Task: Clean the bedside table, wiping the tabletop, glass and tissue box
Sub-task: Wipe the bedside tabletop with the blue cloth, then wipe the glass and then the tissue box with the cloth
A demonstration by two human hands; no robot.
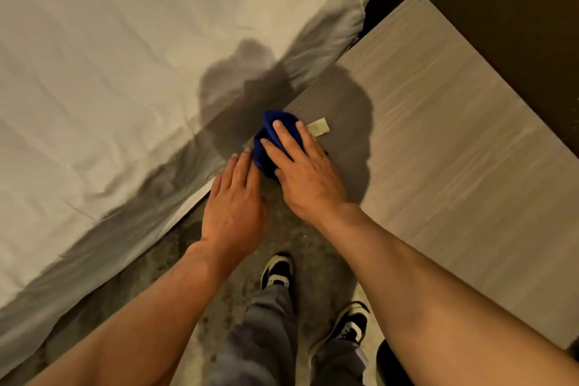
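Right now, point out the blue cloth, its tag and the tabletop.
blue cloth point(266, 153): head view, bare fabric left of the fingers.
tag point(318, 127): head view, middle of the pale label.
tabletop point(438, 141): head view, bare wood-grain surface.

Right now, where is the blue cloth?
Head view, centre: the blue cloth lies on the tabletop's corner nearest the bed, under the right hand.

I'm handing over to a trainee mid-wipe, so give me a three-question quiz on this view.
1. True or false: the right hand presses the blue cloth onto the tabletop.
2. Where is the left hand? A) lifting the bedsheet B) flat at the tabletop's corner beside the cloth
3. Fill in: a pale ___ sticks out from the cloth.

Key: 1 true; 2 B; 3 tag.
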